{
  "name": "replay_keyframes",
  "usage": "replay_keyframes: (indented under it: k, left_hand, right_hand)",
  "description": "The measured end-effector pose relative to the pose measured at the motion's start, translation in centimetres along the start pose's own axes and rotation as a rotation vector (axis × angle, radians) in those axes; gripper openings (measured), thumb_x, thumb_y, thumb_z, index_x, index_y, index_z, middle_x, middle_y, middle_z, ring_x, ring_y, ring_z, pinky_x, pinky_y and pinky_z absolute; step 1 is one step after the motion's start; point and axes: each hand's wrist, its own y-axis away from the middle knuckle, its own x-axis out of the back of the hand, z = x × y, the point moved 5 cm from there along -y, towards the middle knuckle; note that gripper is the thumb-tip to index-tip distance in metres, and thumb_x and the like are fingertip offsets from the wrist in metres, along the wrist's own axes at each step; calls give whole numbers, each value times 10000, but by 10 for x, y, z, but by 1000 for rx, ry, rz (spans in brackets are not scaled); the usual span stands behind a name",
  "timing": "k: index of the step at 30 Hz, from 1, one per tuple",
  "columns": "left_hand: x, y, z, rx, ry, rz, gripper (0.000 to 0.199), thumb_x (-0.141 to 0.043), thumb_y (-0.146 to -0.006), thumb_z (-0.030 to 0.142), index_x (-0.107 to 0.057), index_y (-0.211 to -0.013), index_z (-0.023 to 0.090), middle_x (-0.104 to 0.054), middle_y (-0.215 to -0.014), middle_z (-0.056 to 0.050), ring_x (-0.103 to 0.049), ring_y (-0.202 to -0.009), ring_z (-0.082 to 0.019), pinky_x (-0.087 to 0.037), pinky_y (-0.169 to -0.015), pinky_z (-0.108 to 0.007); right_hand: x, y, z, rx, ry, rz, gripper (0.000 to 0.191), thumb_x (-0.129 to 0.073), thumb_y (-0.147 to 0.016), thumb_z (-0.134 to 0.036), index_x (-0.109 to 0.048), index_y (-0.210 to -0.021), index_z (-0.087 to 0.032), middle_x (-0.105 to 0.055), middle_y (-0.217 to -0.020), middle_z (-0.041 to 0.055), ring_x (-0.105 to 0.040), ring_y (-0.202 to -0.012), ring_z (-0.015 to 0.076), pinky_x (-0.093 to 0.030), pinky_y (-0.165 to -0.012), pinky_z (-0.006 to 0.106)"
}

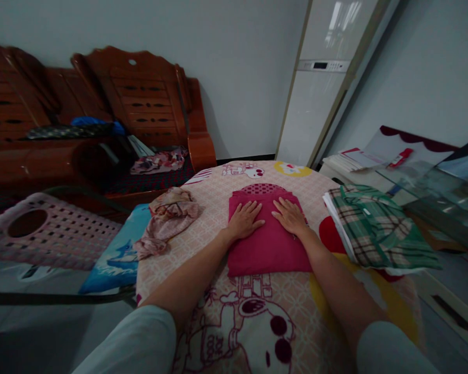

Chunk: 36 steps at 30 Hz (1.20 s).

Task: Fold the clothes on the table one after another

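Observation:
A dark pink garment (271,249), folded into a near-rectangle, lies flat on the round table with a patterned cloth (210,208). My left hand (245,220) rests palm down on its upper left part, fingers spread. On its upper right part lies my right hand (289,215), also flat with the fingers apart. A patch with a dotted or lattice pattern (262,188) shows at the garment's far edge. Neither hand grips anything.
A crumpled pinkish cloth (169,215) lies at the table's left edge. Folded green plaid clothing (374,226) is stacked at the right edge. Left of the table stand a woven chair (62,228) with a blue cushion (120,254) beside it, and wooden seating (148,98) behind.

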Motion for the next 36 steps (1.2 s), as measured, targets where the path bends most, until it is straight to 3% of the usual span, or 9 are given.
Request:
replay_keyframes:
  k: [10, 16, 21, 25, 28, 31, 36]
  left_hand:
    - [3, -11, -23, 37, -3, 5, 620, -363, -993, 538, -359, -1534, 236, -315, -1604, -101, -263, -1492, -294, -193, -1209, -538]
    - [2, -11, -31, -16, 92, 121, 544, -411, -991, 452, -442, -1478, 213, -396, -1565, -114, -341, -1459, -274, -240, -1200, -529]
    - [9, 6, -42, 41, 207, 335, 452, -525, -909, 252, -556, -1344, 134, -535, -1439, -165, -481, -1354, -265, -386, -1138, -466]
    - [22, 33, -48, 195, 168, 378, 423, -580, -839, 193, -601, -1253, 110, -650, -1235, -173, -595, -1189, -261, -459, -1040, -389]
    - [35, 60, -51, 366, 137, 352, 336, -579, -859, 271, -647, -1144, 107, -704, -1008, -156, -662, -986, -257, -496, -888, -349]
    - [40, 85, -49, 493, 170, 241, 313, -560, -880, 404, -701, -864, 124, -697, -763, -137, -676, -816, -266, -471, -741, -318]
    - [33, 109, -32, 549, 491, 52, 458, -551, -857, 514, -617, -535, 194, -582, -461, -58, -598, -533, -196, -394, -572, -269]
  right_hand:
    - [-6, -6, 12, 8, -171, 65, 563, -363, -1001, -488, -460, -1486, -221, -362, -1587, 94, -325, -1460, 303, -250, -1188, 528]
    - [18, 13, 24, 50, -425, 214, 469, -456, -956, -366, -614, -1348, -164, -569, -1426, 128, -488, -1360, 248, -347, -1161, 434]
    - [35, 65, 49, -222, -461, 252, 421, -574, -854, -271, -684, -1236, -134, -721, -1189, 128, -672, -1105, 240, -501, -976, 348]
    - [42, 102, 71, -502, -339, 225, 387, -657, -783, -286, -729, -1133, -136, -766, -1011, 121, -709, -931, 238, -519, -815, 309]
    - [46, 116, 74, -544, -250, 152, 280, -683, -775, -384, -782, -898, -153, -765, -856, 113, -696, -812, 235, -481, -703, 296]
    - [46, 121, 69, -506, -270, 51, 291, -680, -781, -419, -748, -655, -165, -709, -655, 77, -641, -637, 195, -406, -578, 281]
    - [43, 125, 65, -512, -342, 99, 208, -738, -722, -346, -710, -599, -180, -623, -527, 8, -559, -534, 141, -337, -513, 249]
